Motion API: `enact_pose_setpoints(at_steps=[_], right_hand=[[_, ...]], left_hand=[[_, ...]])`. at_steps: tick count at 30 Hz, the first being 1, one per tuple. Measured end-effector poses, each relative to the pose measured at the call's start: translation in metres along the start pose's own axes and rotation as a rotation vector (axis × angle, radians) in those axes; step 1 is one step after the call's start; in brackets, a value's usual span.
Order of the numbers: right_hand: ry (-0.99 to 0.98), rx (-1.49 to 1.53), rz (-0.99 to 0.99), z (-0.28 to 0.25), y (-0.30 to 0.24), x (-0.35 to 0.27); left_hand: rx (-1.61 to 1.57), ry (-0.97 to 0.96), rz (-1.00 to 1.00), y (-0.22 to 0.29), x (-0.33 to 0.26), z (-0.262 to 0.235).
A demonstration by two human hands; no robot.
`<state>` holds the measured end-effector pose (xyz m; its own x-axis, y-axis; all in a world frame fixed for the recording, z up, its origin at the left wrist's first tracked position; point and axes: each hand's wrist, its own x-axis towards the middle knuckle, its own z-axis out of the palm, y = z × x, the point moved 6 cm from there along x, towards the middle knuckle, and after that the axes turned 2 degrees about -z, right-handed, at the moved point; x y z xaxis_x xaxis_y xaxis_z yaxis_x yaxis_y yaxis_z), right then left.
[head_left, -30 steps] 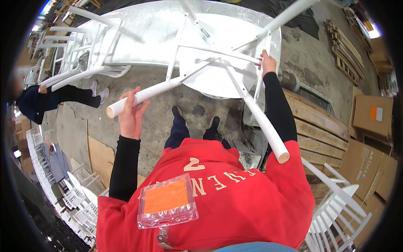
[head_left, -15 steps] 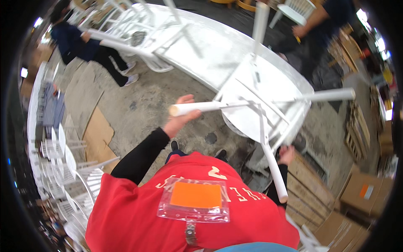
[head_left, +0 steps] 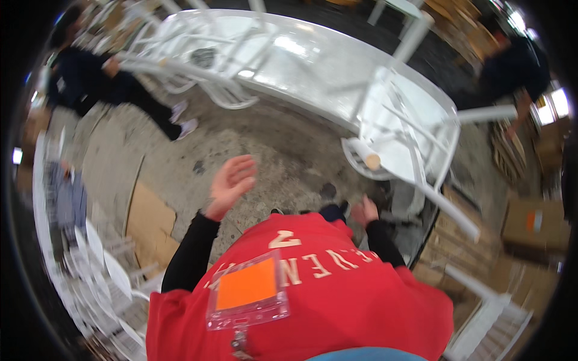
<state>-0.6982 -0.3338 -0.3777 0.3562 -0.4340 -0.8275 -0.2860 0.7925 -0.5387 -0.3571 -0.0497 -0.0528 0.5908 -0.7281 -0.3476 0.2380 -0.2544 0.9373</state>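
Note:
My left hand [head_left: 231, 184] is open and empty above the concrete floor, its fingers apart and slightly curled. My right hand [head_left: 365, 212] also holds nothing; it is a little blurred, with its thumb raised and its fingers loosely apart. Nearest to it, on the right end of a white table [head_left: 307, 78], a white chair [head_left: 391, 123] rests upside down. One of the chair's legs, with a bare wood end, points toward me, and another slants down to the right. Neither hand touches the chair.
More upturned white chairs [head_left: 226, 93] lie at the table's left end, where a person [head_left: 90, 78] stands. Another person [head_left: 515, 66] is beyond the right end. White chairs [head_left: 99, 265] crowd the left, near cardboard [head_left: 150, 216]. Boxes [head_left: 533, 225] and a pallet [head_left: 442, 246] are at right.
My left hand has let go of the chair leg and drawn back. My right hand has come away from the chair toward my body. The person at right has shifted rightward.

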Motion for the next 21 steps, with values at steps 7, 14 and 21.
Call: enact_pose_setpoints(at_steps=[7, 14, 21], right_hand=[[-0.465, 0.966, -0.032, 0.123, -0.129, 0.018], [-0.346, 0.886, -0.068, 0.171, -0.186, 0.059], [-0.309, 0.864, 0.019, 0.179, -0.182, 0.052]], left_hand=[[-0.017, -0.162, -0.035, 0.0, 0.023, 0.004], [0.0, -0.065, 0.002, 0.001, 0.059, -0.023], [0.032, -0.018, -0.016, 0.008, 0.1, -0.04]])
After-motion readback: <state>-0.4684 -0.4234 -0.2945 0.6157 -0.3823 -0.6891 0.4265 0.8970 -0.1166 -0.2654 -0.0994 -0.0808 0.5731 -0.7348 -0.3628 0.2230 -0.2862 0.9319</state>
